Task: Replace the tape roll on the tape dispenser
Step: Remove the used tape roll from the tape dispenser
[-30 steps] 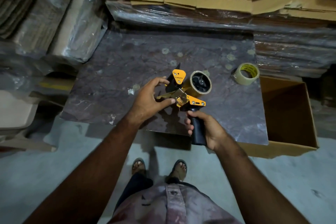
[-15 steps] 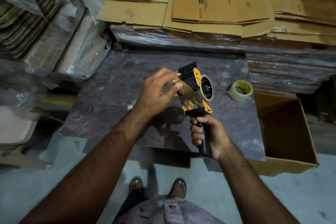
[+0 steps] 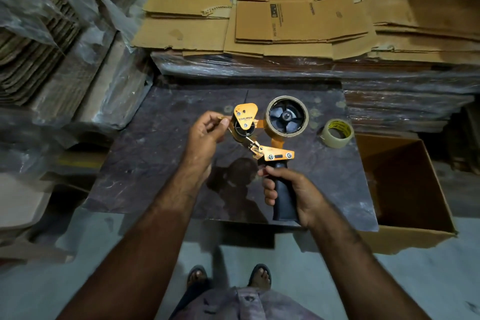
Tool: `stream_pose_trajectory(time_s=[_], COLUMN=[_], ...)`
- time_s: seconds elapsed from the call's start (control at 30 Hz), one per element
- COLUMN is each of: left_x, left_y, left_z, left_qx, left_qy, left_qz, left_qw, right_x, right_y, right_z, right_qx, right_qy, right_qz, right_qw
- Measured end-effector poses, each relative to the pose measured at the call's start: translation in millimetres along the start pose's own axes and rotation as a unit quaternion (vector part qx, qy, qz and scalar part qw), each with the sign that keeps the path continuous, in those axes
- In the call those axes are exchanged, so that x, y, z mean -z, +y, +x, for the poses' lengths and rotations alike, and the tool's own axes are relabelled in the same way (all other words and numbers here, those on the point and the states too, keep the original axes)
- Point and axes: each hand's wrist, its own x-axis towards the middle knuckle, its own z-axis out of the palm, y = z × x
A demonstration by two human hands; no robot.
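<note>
The tape dispenser (image 3: 262, 138) is held in the air above the dark marble slab (image 3: 145, 163), side-on to the camera, with a nearly spent roll (image 3: 287, 117) seated on its black hub. Only a thin band of tape appears to remain on the core, so the step in hand is judged to be freeing the tape end from the roller and guide plate prior to pulling the core off. The right hand (image 3: 291, 191) is wrapped closed around the black handle (image 3: 284, 197) and steadies the tool. The left hand (image 3: 205, 128) is at the front roller, thumb and fingertips pinched narrowly together; whether tape lies between them cannot be told. To do the step well, keep the handle grip firm and the hub facing outward, clear the tape end away from the serrated blade below the roller, then draw the core straight off along the hub axis. The replacement roll (image 3: 337, 133) lies on the slab well to the right, beside an open cardboard box (image 3: 415, 215).
</note>
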Motion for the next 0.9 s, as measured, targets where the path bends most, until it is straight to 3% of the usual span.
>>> stream_pose_trajectory(time_s=[0.1, 0.23, 0.3, 0.37, 0.43, 0.5, 0.67, 0.83, 0.9], left_x=[-3, -8, -7, -4, -2, -1, 20, 45, 50], left_y=[2, 1, 4, 8, 12, 16, 27, 20, 12], left_z=[4, 10, 3, -8, -15, -12, 10, 14, 9], left_qx=[0.011, 0.016, -0.049, -0.189, -0.299, -0.348, -0.397, -0.379, -0.366], left_qy=[0.007, 0.104, 0.148, 0.124, 0.041, 0.004, -0.009, 0.029, 0.001], left_qz=[0.019, 0.046, 0.109, 0.221, 0.319, 0.384, 0.486, 0.477, 0.467], left_qw=[1.000, 0.993, 0.982, 0.949, 0.898, 0.856, 0.779, 0.792, 0.805], right_x=[-9, -13, -17, -22, -29, -36, -58, -81, -89], right_y=[-5, -16, -23, -30, -35, -37, -31, -26, -28], right_z=[-1, 4, 7, 10, 12, 16, 28, 45, 51], right_qx=[-0.004, 0.018, 0.028, 0.037, 0.038, 0.036, 0.032, 0.058, 0.069], right_qy=[0.039, 0.090, 0.103, 0.107, 0.105, 0.104, 0.107, 0.125, 0.130], right_qz=[-0.033, -0.105, -0.105, -0.098, -0.086, -0.081, -0.092, -0.072, -0.059], right_qw=[0.999, 0.990, 0.989, 0.989, 0.990, 0.991, 0.989, 0.988, 0.987])
